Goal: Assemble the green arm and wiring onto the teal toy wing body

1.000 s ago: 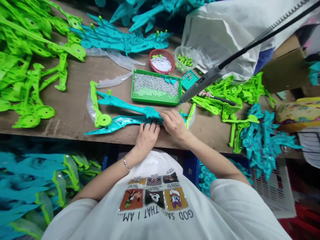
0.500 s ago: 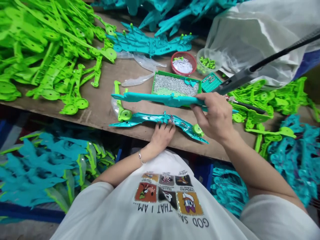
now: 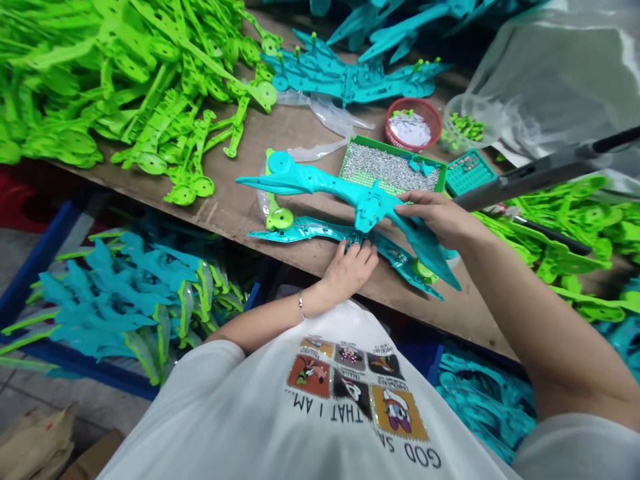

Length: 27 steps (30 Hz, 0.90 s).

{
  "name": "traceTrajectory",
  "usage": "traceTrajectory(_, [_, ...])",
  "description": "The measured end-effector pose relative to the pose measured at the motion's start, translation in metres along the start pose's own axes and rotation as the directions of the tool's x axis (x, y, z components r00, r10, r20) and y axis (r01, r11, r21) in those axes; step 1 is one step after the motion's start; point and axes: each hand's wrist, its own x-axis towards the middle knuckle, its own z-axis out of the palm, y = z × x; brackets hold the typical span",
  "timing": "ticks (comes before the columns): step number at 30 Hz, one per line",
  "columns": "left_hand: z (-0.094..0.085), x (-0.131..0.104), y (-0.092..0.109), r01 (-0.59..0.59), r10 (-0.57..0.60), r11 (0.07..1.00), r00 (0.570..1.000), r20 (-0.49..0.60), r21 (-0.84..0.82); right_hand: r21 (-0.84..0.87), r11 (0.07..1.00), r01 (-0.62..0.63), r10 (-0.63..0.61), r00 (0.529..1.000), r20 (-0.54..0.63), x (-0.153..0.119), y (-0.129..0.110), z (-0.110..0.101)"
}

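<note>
My right hand (image 3: 440, 217) grips one limb of a teal plastic toy bow half (image 3: 345, 190), thumb and fingers pinched on it. This piece hangs over the table with its smooth outer face showing. Below it, a second teal bow half (image 3: 313, 228) lies along the table's front edge, hollow side up. My left hand (image 3: 351, 272) has its curled fingers on the middle of that lower half; my palm hides part of it. A lime-green arm with a round end (image 3: 279, 219) sits at its left end, and another lime-green round piece (image 3: 425, 270) at its right.
Lime-green parts (image 3: 150, 100) pile up at left. Behind are a green tray (image 3: 350, 175) of small metal pieces, a red basket (image 3: 436, 123), a clear bowl (image 3: 493, 123) and a teal assembly (image 3: 325, 77). A grey-handled tool (image 3: 530, 175) hangs at right. Filled blue bins stand below.
The upper bow half has turned from edge-on to show its outer face and come down closer to the lower one. My left hand stays on the lower half. The view has shifted left.
</note>
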Motion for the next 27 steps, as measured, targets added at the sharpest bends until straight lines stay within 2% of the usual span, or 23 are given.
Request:
traceTrajectory(4, [-0.001, 0.001, 0.000, 0.004, -0.004, 1.000, 1.000, 0.003, -0.002, -0.036, 0.994, -0.100, 0.103, 0.993, 0.063, 0.009, 0.006, 0.004])
traceTrajectory(10, [0.003, 0.000, 0.001, 0.005, -0.005, 1.000, 1.000, 0.006, -0.029, -0.110, 0.992, -0.060, 0.082, 0.975, 0.206, 0.018, 0.017, 0.006])
traceTrajectory(14, [0.004, -0.001, 0.001, 0.016, -0.015, 0.999, 1.000, 0.015, -0.034, -0.112, 0.993, -0.032, 0.054, 0.980, 0.193, 0.018, 0.024, 0.008])
traceTrajectory(19, [0.000, -0.001, 0.000, 0.009, -0.008, 1.000, 1.000, 0.013, -0.022, -0.052, 0.993, -0.108, 0.115, 0.982, 0.151, 0.015, 0.019, 0.010])
traceTrajectory(25, [-0.006, -0.001, -0.002, -0.003, 0.003, 1.000, 0.999, 0.038, -0.013, -0.124, 0.990, 0.071, -0.037, 0.965, 0.260, 0.016, 0.018, 0.006])
traceTrajectory(27, [-0.006, -0.001, -0.002, -0.004, 0.004, 1.000, 1.000, 0.028, 0.000, -0.150, 0.984, 0.101, -0.066, 0.973, 0.221, 0.018, 0.022, 0.008])
